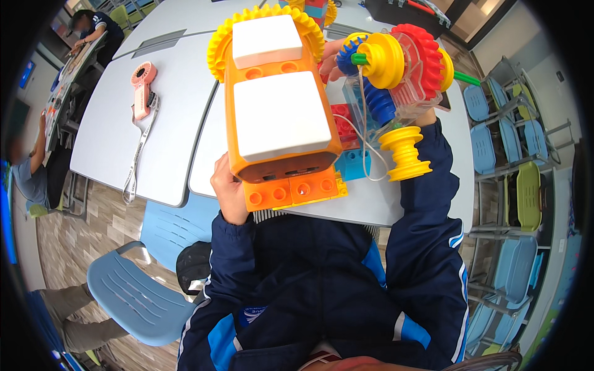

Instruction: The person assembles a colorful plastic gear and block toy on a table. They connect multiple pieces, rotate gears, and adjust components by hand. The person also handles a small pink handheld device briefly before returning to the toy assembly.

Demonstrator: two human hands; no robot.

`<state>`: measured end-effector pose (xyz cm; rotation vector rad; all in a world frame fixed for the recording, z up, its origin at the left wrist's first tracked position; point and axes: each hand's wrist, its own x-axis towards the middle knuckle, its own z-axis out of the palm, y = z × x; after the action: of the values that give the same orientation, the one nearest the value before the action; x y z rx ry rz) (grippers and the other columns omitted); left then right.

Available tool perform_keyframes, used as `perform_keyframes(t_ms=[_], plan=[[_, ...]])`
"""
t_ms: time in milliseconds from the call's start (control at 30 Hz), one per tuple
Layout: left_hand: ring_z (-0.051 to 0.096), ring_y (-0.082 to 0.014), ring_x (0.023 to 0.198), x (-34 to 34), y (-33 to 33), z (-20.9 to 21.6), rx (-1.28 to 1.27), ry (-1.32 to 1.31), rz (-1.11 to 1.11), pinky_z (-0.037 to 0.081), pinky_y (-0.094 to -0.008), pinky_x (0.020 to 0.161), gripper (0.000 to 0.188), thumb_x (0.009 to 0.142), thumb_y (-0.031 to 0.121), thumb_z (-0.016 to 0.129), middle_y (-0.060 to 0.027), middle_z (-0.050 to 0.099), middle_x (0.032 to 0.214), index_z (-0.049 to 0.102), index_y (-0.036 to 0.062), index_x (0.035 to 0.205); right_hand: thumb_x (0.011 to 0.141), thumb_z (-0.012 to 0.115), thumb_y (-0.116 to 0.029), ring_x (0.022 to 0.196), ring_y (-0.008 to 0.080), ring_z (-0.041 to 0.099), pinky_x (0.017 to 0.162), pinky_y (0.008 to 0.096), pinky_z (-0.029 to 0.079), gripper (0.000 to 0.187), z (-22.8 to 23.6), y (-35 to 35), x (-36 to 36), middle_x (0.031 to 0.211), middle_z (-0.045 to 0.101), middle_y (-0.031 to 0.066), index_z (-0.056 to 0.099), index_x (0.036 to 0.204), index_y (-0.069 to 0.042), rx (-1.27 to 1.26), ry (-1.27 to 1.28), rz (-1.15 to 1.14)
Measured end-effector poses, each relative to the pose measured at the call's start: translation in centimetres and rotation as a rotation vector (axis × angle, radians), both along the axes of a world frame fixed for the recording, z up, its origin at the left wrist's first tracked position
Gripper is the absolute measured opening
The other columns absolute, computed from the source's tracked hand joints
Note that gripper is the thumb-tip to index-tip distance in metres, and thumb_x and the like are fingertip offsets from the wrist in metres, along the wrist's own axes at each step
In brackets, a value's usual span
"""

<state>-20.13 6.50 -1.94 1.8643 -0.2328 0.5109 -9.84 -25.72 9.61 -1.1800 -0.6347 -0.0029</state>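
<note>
A building-block model (281, 164) fills the space in front of me. Its tall orange housing carries two white panels, and a large yellow gear (312, 34) sits behind the top. My left hand (229, 190) is closed round the housing's lower left side, fingers partly hidden behind it. To the right, a clear gearbox holds a red gear (421, 55), a blue worm gear (378, 102) and a yellow pulley (385, 60) on a green axle. A thin pale string loops near a lower yellow spool (405, 153). Behind this gearbox my right hand (331, 57) grips the model, mostly hidden.
A pink handheld fan (143, 93) with a lanyard lies on the white table (102, 133) at left. A dark toolbox (405, 13) stands at the far right. Blue chairs (139, 297) are at lower left, with stacked chairs at right. Other people sit at far left; one stands at lower left.
</note>
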Motion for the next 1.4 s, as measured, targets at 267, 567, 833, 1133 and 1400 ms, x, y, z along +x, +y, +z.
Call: perform_keyframes(t_ms=[267, 567, 833, 1133, 1400], plan=[[0.060, -0.0334, 0.090, -0.3, 0.2, 0.1, -0.014, 0.015, 0.023, 0.046, -0.0365, 0.082, 0.024, 0.073, 0.014, 0.069, -0.0146, 0.066, 0.093, 0.064, 0.0007, 0.092, 0.086, 0.068, -0.021, 0.097, 0.0142, 0.060, 0.081, 0.0301, 0.054, 0.038, -4.0, 2.0, 2.6, 0.113, 0.060, 0.0057, 0.054, 0.120, -0.009, 0.158, 0.189, 0.238], [0.060, -0.0312, 0.086, -0.1, -0.5, 1.1, -0.025, -0.024, -0.005, 0.046, -0.0359, 0.080, 0.025, 0.072, 0.013, 0.069, -0.0134, 0.066, 0.088, 0.065, 0.0009, 0.093, 0.086, 0.066, -0.028, 0.121, 0.0296, 0.046, 0.092, 0.0367, 0.050, 0.040, -3.5, -0.3, 5.9, 0.135, 0.040, 0.0160, 0.051, 0.121, -0.018, -0.019, -0.022, 0.272], [0.060, -0.0294, 0.087, 0.1, -0.5, 0.9, -0.009, -0.043, 0.024, 0.045, -0.0350, 0.081, 0.021, 0.076, 0.011, 0.067, -0.0128, 0.066, 0.089, 0.065, -0.0002, 0.093, 0.087, 0.063, -0.029, 0.119, 0.0285, 0.049, 0.095, 0.0360, 0.047, 0.041, 3.8, 1.1, 1.8, 0.133, 0.045, 0.0157, 0.049, 0.123, -0.014, -0.069, -0.234, 0.226], [0.061, -0.0257, 0.083, 0.0, -0.9, 2.4, -0.004, -0.034, 0.022, 0.045, -0.0341, 0.079, 0.007, 0.081, 0.006, 0.065, -0.0100, 0.067, 0.085, 0.065, 0.0012, 0.086, 0.087, 0.059, -0.026, 0.103, 0.0161, 0.058, 0.088, 0.0275, 0.049, 0.041, -0.6, -3.6, 1.6, 0.116, 0.056, 0.0084, 0.049, 0.121, -0.005, -0.097, -0.014, -0.268], [0.061, -0.0246, 0.082, 0.0, -0.9, 3.6, 0.068, -0.172, 0.066, 0.044, -0.0329, 0.080, 0.004, 0.082, 0.006, 0.065, -0.0090, 0.067, 0.084, 0.065, 0.0017, 0.083, 0.089, 0.055, -0.032, 0.102, 0.0160, 0.058, 0.088, 0.0276, 0.049, 0.043, -1.9, -3.6, 2.3, 0.116, 0.057, 0.0094, 0.050, 0.121, -0.004, 0.071, 0.088, -0.099]])
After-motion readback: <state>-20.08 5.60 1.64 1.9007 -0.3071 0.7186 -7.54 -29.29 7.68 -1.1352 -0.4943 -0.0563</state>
